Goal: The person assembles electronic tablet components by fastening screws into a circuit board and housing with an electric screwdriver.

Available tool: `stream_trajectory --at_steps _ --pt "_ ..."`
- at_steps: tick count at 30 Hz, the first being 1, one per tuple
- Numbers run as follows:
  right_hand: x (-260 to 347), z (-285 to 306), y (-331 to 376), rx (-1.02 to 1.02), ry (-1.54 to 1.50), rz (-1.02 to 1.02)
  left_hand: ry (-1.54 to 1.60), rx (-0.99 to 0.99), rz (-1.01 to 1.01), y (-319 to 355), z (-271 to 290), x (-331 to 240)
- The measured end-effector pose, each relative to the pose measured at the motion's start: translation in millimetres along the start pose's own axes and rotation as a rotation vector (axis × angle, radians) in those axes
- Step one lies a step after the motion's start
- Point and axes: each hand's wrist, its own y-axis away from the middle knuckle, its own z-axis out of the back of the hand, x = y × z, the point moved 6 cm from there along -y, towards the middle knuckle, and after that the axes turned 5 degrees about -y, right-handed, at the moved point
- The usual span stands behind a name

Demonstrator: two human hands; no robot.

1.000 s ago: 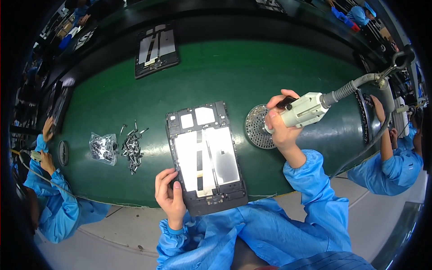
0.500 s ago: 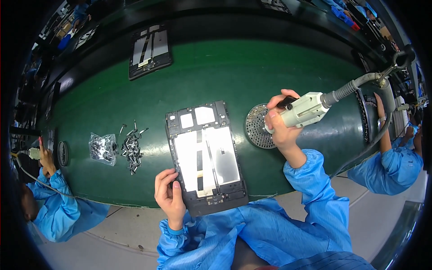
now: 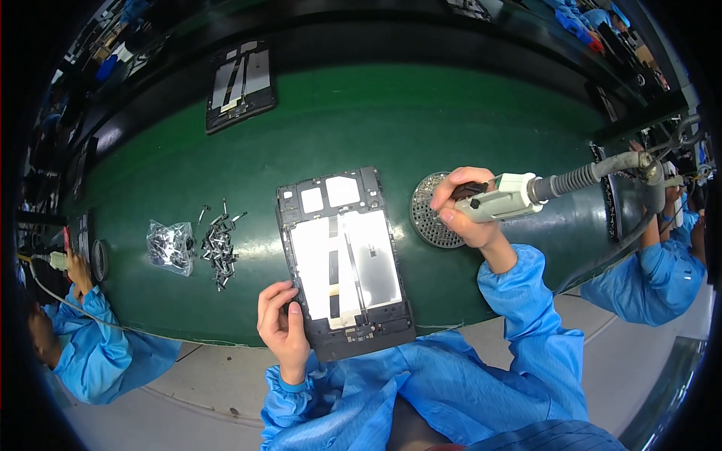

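An opened tablet (image 3: 380, 289) lies in front of me, its black frame and pale inner plates facing up and its near end at the table's edge. My left hand (image 3: 283, 323) holds its lower left side, fingers curled with the fingertips and thumb at the frame. My right hand (image 3: 475, 218) is wrapped round a pale electric screwdriver (image 3: 500, 201), above a round perforated metal screw tray (image 3: 430, 225). The screwdriver's tip is hidden by the hand. A grey ribbed hose runs from its back end toward the right.
Left of the tablet are a pile of small dark metallic parts (image 3: 219, 252) and a clear bag (image 3: 171, 246) of similar ones. A second opened tablet (image 3: 241, 86) lies at the far left. People in blue work at both sides. A dark ledge (image 3: 361, 45) borders the green table (image 3: 338, 128).
My right hand has turned the screwdriver flatter and moved slightly right over the tray's edge. The far tablet has shifted a little left. The right-hand person's raised arm has lowered.
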Motion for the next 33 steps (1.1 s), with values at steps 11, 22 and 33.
stream_trajectory --at_steps 11,22,33 --pt "-1.3 7.1 1.0 -0.064 0.050 0.012 0.016 0.010 0.001 -1.5 0.1 0.3" --pt "-0.8 4.9 6.3 -0.311 0.070 0.038 0.033 0.001 0.013 -0.5 0.7 -0.2" --pt "2.2 1.6 9.1 -0.373 0.085 0.047 0.041 0.004 0.004 0.2 2.7 1.2"
